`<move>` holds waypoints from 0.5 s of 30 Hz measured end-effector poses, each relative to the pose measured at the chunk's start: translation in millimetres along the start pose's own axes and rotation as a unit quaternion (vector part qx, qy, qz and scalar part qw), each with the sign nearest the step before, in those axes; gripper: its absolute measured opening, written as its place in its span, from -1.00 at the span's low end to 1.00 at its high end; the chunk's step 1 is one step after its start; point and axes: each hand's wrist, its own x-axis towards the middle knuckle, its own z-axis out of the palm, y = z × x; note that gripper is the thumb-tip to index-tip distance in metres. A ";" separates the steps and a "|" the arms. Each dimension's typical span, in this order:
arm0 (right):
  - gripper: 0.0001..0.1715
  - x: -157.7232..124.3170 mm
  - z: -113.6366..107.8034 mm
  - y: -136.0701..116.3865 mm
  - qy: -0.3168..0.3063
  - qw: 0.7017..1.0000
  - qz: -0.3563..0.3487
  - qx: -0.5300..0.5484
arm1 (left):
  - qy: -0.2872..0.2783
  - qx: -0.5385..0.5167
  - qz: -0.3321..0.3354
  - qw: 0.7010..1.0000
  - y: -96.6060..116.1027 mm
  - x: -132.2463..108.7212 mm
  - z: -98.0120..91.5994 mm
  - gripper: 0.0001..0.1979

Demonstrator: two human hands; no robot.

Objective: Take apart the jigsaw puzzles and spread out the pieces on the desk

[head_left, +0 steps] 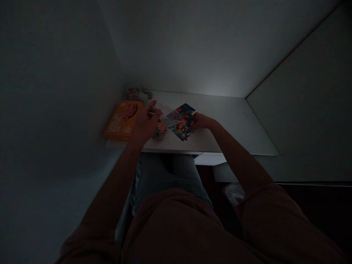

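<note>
My left hand (pixel 147 120) is over the left part of the white tabletop, its fingers bent and apart, and I see nothing held in them. Just beside it lie a heap of loose puzzle pieces (pixel 160 131) and crinkled clear plastic (pixel 165 110). My right hand (pixel 200 121) is closed at the right edge of a partly joined jigsaw puzzle (pixel 181 128), dark blue with orange and red shapes. Its fingertips pinch what appears to be a puzzle piece, mostly hidden in the dim light. A small pale picture sheet or packet (pixel 175 118) overlaps the puzzle's left side.
An orange puzzle box (pixel 121 121) stands at the table's left end, against the wall. Behind it sits a clear bag of colourful pieces (pixel 139 94). The white tabletop (pixel 233 124) runs right to a panel. Below is a white plastic bag (pixel 233 192).
</note>
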 end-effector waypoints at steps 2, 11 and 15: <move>-0.18 -1.1 0.1 -2.3 0.016 1.000 0.011 0.003 | -0.004 0.000 -0.001 1.000 -0.5 0.3 0.2 -0.55; -0.40 -5.7 -3.3 -4.2 0.028 0.995 0.012 0.092 | -0.005 0.033 -0.007 0.999 4.0 -2.3 2.0 -0.55; -0.49 -9.7 -7.7 -4.3 0.051 0.994 0.004 0.096 | -0.007 0.025 -0.013 1.000 6.9 -2.4 0.4 -0.55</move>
